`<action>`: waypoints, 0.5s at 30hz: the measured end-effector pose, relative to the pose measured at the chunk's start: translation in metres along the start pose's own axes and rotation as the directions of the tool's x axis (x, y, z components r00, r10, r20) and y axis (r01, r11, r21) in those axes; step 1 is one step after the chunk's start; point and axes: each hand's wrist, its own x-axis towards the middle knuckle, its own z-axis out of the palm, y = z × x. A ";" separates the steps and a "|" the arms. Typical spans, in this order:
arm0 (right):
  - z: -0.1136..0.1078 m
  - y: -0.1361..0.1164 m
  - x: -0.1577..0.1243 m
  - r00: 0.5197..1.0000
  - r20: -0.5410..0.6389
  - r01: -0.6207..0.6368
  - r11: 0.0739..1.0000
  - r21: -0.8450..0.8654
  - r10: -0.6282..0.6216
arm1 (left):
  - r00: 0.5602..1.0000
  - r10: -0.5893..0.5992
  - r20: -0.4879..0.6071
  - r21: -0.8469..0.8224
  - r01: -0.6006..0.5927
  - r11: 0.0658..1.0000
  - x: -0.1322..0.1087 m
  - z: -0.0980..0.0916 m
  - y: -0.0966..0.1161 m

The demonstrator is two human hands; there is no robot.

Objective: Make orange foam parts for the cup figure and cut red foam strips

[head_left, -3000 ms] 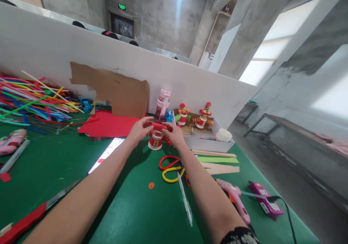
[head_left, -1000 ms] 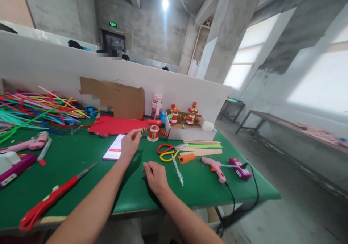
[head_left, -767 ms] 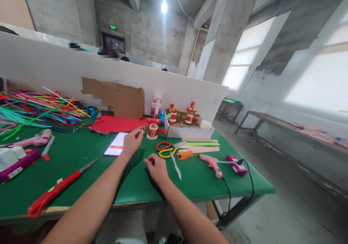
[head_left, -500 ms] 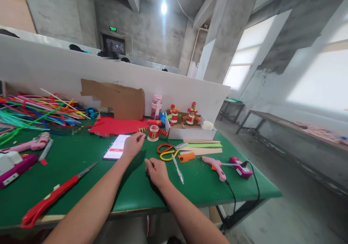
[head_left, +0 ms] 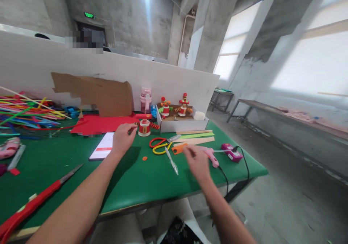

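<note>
My left hand (head_left: 124, 139) is closed in a pinch beside the red-and-white paper cup figure (head_left: 144, 128) with folded paper arms. Whatever its fingertips hold is too small to make out. Below that wrist's side lies a phone (head_left: 101, 148) with a lit screen. My right hand (head_left: 198, 162), a little blurred, is over the table at the orange paper strip (head_left: 178, 149) and the pink glue gun (head_left: 213, 158), its fingers loosely apart and partly covering both. A small orange disc (head_left: 145, 158) rests on the green table between my hands.
Scissors (head_left: 163, 144), a pen (head_left: 172, 161) and paper strips (head_left: 194, 140) lie mid-table. Behind stand a white box (head_left: 183, 125) with two figures and a pink bottle (head_left: 146, 99). A red-handled knife (head_left: 40, 200) lies front left. A cord hangs from the purple block (head_left: 231, 153).
My right hand has moved right, from the middle of the table to the glue gun, uncovering the orange disc. My left hand stays pinched near the cup figure. The view has turned slightly right.
</note>
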 end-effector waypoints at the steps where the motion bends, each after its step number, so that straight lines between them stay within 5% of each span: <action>1: -0.025 0.013 0.004 0.997 -0.075 -0.030 0.996 -0.081 0.024 | 0.999 0.033 0.005 0.011 -0.033 0.999 0.010 0.000 0.002; 4: -0.084 0.055 0.018 0.955 -0.281 -0.171 0.951 -0.259 0.095 | 0.993 0.112 0.046 0.037 -0.114 0.993 0.048 0.000 0.005; 7: -0.111 0.082 0.023 0.947 -0.293 -0.233 0.910 -0.342 0.132 | 0.987 0.138 0.088 0.045 -0.142 0.989 0.085 0.005 0.006; 15: -0.100 0.088 0.023 0.923 -0.021 -0.355 0.828 -0.435 0.385 | 0.989 0.081 0.120 0.063 -0.089 0.994 0.112 0.023 -0.012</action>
